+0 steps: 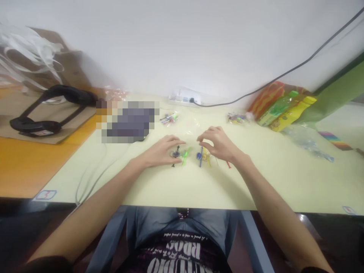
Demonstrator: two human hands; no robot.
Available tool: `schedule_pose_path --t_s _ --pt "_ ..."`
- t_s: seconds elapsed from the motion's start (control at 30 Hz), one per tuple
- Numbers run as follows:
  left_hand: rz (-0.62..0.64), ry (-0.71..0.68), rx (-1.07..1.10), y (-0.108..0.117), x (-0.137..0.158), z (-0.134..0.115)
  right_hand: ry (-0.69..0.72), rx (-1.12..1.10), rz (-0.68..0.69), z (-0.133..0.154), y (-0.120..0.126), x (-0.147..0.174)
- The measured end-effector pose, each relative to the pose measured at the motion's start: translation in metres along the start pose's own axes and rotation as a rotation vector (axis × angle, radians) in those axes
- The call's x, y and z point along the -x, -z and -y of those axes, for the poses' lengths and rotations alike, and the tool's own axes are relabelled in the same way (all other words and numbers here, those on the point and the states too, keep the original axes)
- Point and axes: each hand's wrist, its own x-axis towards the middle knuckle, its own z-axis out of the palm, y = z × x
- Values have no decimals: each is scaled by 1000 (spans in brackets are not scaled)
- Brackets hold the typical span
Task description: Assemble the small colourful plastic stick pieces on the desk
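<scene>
Your left hand (159, 151) curves open around the black piece (175, 154), and your right hand (217, 142) arches open by the blue piece (199, 156) and yellow piece (206, 156); neither appears to grip anything, though contact is unclear. The green piece (185, 156) lies between your hands on the worktop (170, 185). A careless wrist could knock the red piece (228, 164) beneath your right forearm; crowded fingers could scatter the rest. Behind, the left clear bag (170, 118) and right clear bag (238, 118) hold small coloured items.
</scene>
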Motion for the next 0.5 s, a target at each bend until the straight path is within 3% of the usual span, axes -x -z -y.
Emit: schedule_pose_path --t_s 0.23,0.5 --pt "26 -148 -44 -21 -7 -4 -61 -102 -68 -6 -23 30" --pt "5 -115 6 -28 -7 10 -63 -78 32 4 -34 35"
